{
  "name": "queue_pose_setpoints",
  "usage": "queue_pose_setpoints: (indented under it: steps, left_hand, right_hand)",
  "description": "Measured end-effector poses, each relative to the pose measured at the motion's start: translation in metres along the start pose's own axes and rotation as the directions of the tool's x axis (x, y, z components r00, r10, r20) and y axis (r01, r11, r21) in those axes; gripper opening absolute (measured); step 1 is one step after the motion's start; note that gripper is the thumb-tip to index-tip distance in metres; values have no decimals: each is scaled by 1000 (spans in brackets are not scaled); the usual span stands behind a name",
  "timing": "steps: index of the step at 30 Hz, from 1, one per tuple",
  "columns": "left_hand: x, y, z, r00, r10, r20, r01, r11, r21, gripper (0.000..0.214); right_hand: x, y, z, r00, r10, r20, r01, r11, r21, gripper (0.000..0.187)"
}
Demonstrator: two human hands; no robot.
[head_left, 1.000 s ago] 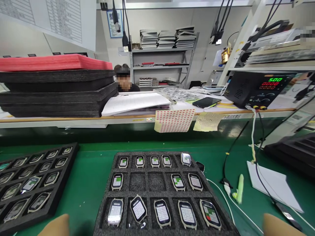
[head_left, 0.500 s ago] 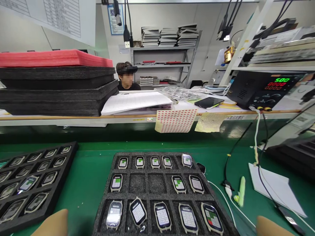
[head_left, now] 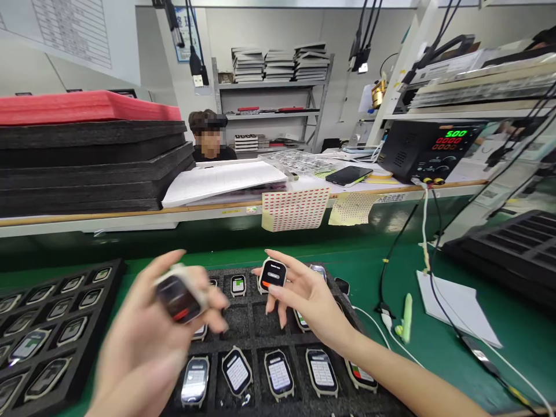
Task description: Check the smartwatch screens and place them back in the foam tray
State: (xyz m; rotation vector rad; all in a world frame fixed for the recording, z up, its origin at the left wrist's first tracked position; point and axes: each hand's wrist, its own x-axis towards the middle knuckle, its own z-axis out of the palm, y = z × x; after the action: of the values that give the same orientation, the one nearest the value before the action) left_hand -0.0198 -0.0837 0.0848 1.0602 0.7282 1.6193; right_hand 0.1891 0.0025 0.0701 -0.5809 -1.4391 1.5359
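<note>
Your left fingers (head_left: 218, 299) grip one watch (head_left: 179, 298), your right fingers (head_left: 290, 296) a second watch (head_left: 274, 272); other watches (head_left: 279, 373) lie in the tray (head_left: 257, 370).

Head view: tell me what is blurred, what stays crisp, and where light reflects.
In the head view, the left hand and the left-hand watch are smeared by motion blur; in that head view, the right hand and right-hand watch look sharper; also in the head view, a pale sheen covers the front-left watch in the middle tray.
</note>
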Motion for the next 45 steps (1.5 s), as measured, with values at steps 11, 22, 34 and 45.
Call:
queue_pose_setpoints:
  steps: [11,22,34,45]
  left_hand:
    - [39,-63,10,987,-151,58,148,988,49,58]
    - [36,-74,5,961,-181,209,186,982,-6,58]
    - [38,-71,3,967,-162,198,163,987,11,56]
    - [38,-74,-1,960,-136,246,141,990,-5,60]
  right_hand:
    - [-3,16,-14,998,59,13,-59,998,-37,58]
    - [-6,17,-14,995,68,-67,-75,991,-110,43]
    - [-8,15,-14,993,97,-61,-106,980,-169,44]
    - [-8,17,-17,998,53,-12,-55,992,-117,42]
